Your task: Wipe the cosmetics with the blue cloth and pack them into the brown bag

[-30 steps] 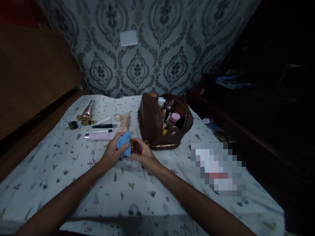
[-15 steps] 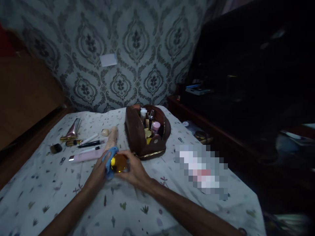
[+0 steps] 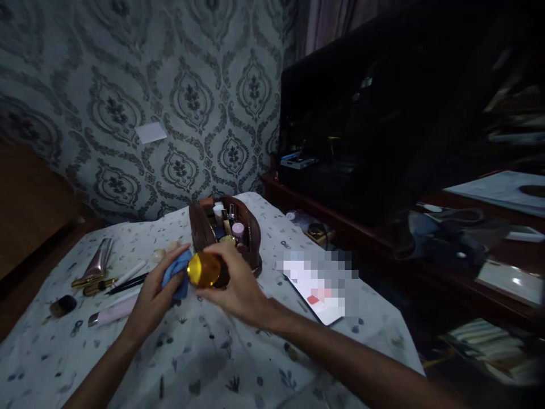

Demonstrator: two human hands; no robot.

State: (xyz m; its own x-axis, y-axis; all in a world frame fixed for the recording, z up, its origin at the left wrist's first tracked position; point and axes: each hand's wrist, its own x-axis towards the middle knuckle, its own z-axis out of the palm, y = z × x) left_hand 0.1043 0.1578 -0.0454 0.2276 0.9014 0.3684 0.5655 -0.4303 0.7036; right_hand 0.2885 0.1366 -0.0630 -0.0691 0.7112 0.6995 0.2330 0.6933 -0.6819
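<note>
My right hand grips a round golden-amber bottle above the patterned bedsheet. My left hand holds a blue cloth pressed against the bottle's left side. Just behind both hands stands an open brown cosmetic bag with several small bottles and tubes upright inside it.
Left of my hands lie a rose-gold tube, a pink tube, pens and a small dark cap. A blurred flat item lies to the right. Dark wooden furniture with clutter borders the bed's right side. Patterned wallpaper is behind.
The view has swung to the right, so bag and hands sit further left. The bottle is turned so its golden round side faces me; the cloth stays against it.
</note>
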